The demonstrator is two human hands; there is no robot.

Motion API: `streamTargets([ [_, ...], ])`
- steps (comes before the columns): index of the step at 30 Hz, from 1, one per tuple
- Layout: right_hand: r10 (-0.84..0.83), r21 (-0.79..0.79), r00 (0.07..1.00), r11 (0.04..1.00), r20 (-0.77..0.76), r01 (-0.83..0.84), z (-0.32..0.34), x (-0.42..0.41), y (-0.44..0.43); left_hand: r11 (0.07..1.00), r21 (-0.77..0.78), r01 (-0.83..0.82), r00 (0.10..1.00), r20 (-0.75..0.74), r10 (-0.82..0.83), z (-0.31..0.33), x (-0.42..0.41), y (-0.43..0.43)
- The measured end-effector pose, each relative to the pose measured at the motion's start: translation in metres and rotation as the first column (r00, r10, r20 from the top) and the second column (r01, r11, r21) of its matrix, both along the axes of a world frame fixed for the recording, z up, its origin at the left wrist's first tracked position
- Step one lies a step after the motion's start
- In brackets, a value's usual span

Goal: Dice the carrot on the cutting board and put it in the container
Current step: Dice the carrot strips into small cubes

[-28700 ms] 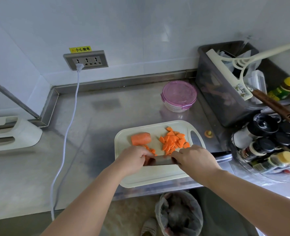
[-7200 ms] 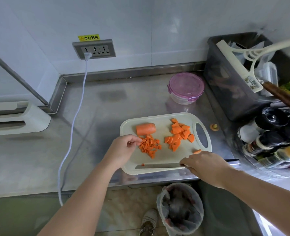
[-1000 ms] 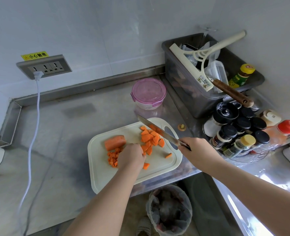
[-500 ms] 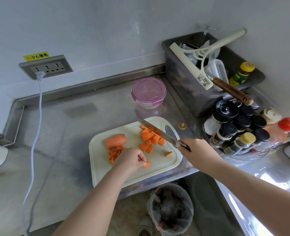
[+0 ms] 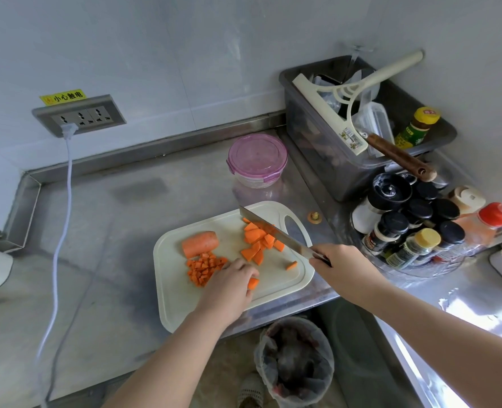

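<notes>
over board: r hand round knife

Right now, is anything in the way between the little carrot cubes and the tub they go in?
Yes: the lid is on the tub, so the cubes cannot go in yet. Nothing stands on the counter between board and tub.

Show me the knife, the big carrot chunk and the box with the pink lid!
knife (image 5: 276,232): head view, middle of the blade.
big carrot chunk (image 5: 200,243): head view, middle of its side.
box with the pink lid (image 5: 257,154): head view, centre of the lid.
</notes>
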State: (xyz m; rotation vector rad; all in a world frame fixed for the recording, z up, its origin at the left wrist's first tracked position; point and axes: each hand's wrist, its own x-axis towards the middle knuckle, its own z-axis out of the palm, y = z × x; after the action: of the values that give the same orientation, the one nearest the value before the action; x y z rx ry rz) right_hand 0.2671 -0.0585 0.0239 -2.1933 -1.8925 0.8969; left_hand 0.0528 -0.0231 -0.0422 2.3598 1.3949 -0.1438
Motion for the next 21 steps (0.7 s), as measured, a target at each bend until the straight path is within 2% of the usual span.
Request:
streamTargets([
  [6, 0.007, -0.014, 1.000, 1.000, -0.005, -0.007, 0.000, -0.001, 0.000, 0.996, 0.043, -0.074, 0.997, 0.012, 0.074, -0.001, 0.009, 0.001],
  [13, 0.000, -0.023, 1.000, 1.000, 0.001, 0.000, -0.002, -0.005, 0.001, 0.938, 0.070, -0.339, 0.940, -0.003, 0.340, -0.001, 0.027, -0.002],
  [21, -0.011, -0.091, 1.000, 0.996, -0.027, 0.008, -0.018, -0.018, -0.014, 0.877, -0.029, -0.479, 0.869, 0.129, 0.478, -0.006, 0.021, -0.009],
])
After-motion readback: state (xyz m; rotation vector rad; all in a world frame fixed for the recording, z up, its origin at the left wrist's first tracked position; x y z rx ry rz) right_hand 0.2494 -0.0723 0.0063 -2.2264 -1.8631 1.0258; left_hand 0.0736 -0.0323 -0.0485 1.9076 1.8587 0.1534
